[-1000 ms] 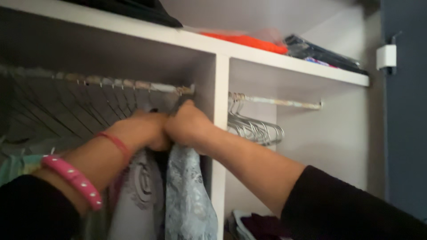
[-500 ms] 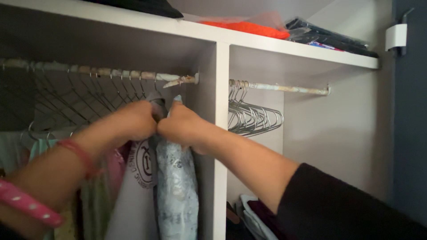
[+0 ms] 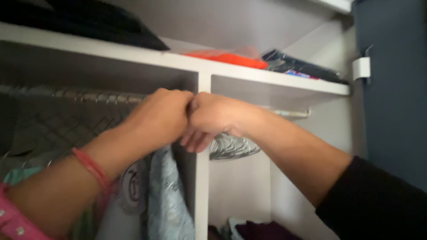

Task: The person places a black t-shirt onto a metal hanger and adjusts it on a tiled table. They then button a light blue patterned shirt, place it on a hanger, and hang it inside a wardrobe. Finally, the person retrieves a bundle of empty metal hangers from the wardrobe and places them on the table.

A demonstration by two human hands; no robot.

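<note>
both hands are raised in front of the closet divider [image 3: 202, 178], knuckles touching. the left hand [image 3: 162, 118] is curled into a closed grip just above the top of a pale blue patterned garment [image 3: 167, 200] that hangs below it; what the fingers hold is hidden behind the fist, so it cannot be told whether they have the garment's hanger. the right hand [image 3: 211, 118] is also curled, its fingers [image 3: 195, 141] loosely bent downward and partly blurred; whether it grips anything cannot be told.

the garment hangs in the left compartment, close against the divider, beside a white garment [image 3: 129, 191] with a round dark print. behind the left hand runs a rod [image 3: 89, 95] with a row of wire hangers [image 3: 53, 129], blurred. in the right compartment a bunch of empty hangers [image 3: 233, 146] hangs from a second rod [image 3: 291, 114], just beside the right hand.

a red band [image 3: 91, 166] sits on the left wrist, and a pink studded band [image 3: 11, 220] lower on that arm. the right arm wears a black sleeve [image 3: 378, 204]. on the shelf [image 3: 275, 80] above lie a dark bundle [image 3: 89, 24], an orange item [image 3: 227, 58] and a dark flat stack [image 3: 302, 66]. dark clothes [image 3: 262, 230] lie at the bottom right.
</note>
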